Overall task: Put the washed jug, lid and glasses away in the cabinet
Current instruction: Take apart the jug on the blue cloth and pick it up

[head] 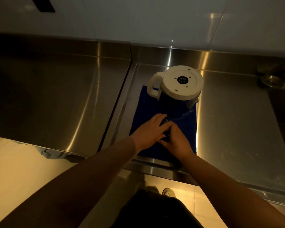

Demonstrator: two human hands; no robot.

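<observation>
A clear jug with a white handle stands upside down on a blue towel, its white round base facing up. In front of it, both my hands meet around a clear glass that stands on the towel. My left hand lies over the glass from the left with its fingers wrapped on it. My right hand holds it from the right. The glass is mostly hidden between them. No lid is visible.
The towel lies on a steel counter against a white tiled wall. A second steel counter stands to the left across a narrow gap. Small metal bowls sit at the far right. My shoes and the tiled floor show below.
</observation>
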